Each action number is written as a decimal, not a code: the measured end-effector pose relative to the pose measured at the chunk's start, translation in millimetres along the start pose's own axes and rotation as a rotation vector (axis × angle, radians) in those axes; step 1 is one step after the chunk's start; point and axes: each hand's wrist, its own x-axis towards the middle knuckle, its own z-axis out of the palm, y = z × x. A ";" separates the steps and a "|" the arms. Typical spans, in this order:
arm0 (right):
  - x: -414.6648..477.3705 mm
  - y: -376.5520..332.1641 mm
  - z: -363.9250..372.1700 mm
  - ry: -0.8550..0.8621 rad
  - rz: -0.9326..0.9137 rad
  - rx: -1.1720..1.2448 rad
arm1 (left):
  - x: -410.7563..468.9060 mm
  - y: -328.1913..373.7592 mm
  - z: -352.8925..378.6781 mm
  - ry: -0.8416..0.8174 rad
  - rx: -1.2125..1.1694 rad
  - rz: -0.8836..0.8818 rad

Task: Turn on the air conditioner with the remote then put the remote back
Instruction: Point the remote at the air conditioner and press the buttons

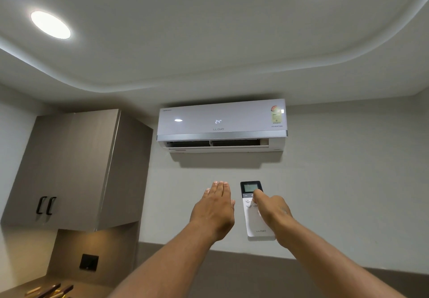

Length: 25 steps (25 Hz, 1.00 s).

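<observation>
Grey-brown matte wall cabinet with two black handles [76,170]: left of the air conditioner. White wall-mounted split air conditioner [221,125]: display reads 24, lower flap open. Left hand [214,209]: below the unit, flat, fingers straight and together, empty. Slim white remote with dark screen [254,209]: below the unit, upright. Right hand [272,214]: grips the remote, thumb on upper buttons.
</observation>
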 end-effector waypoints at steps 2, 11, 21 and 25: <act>-0.1 0.8 3.6 -0.002 -0.006 -0.010 | 2.0 2.3 0.3 0.005 -0.005 0.004; -0.6 0.2 4.4 0.002 -0.009 0.009 | 0.7 -6.1 -0.1 0.008 0.011 -0.011; -3.0 -4.8 10.7 -0.001 -0.012 0.006 | 0.8 -11.1 -1.0 0.024 0.014 -0.006; -4.8 -3.7 10.1 0.006 0.001 0.018 | -1.8 -12.9 -3.3 0.017 0.012 0.000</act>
